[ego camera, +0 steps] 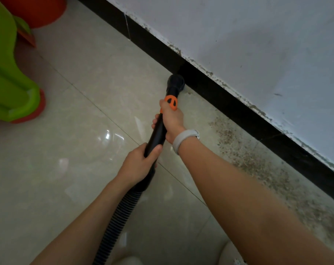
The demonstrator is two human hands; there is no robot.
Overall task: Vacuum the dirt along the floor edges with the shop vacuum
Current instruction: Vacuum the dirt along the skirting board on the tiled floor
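head view, nozzle vs dirt: the black nozzle sits right up against the black baseboard, on the floor at the wall edge. The dirt that's left is a speckled brown band running along the baseboard from just behind the nozzle back toward the person, so my guess is the next pass means dragging the head back toward the body, right along the wall.

wand axis: the wand runs up and slightly right in the frame, from the hands out to the wall, meeting the baseboard at an angle rather than lying along it. The ribbed hose trails off the back end, down toward the bottom of the frame.

right hand: right hand is the forward one, fingers wrapped round the wand just below the orange collar, so it's closer to the nozzle and to the dirt. Pale wristband on that wrist.

left hand: left hand grips further back, curled round where the wand meets the hose.

surface: glossy pale floor tiles with grout lines and glare spots. Looks slick, so the head should slide easily.

room: scuffed white wall above the baseboard, green plastic furniture well off to the left, something orange-red behind it, can't tell what.
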